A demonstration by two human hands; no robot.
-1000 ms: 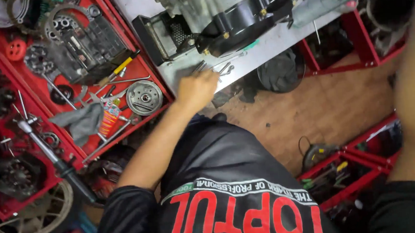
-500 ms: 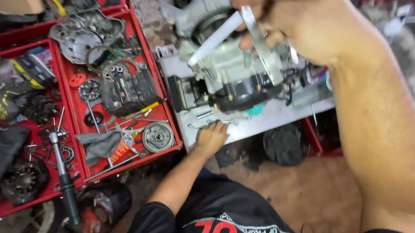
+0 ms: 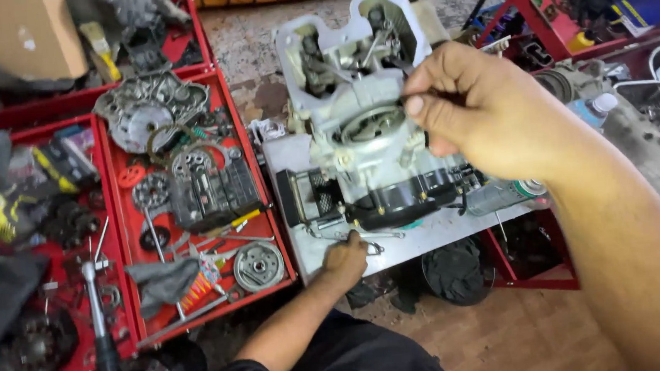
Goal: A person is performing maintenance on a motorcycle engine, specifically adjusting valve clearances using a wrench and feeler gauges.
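— Grey engine (image 3: 364, 121) sits on our worktop (image 3: 434, 240); right hand (image 3: 487, 112) pinches a thin tool over it.
— Left hand (image 3: 344, 260) curls onto the worktop's wrench (image 3: 349, 237) — we'd better steady it, work slowly.

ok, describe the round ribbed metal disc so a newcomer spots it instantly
Start at the long red metal tray left of the grey engine block. At its near right corner lies the round ribbed silver disc, beside a grey rag; only it has concentric rings.
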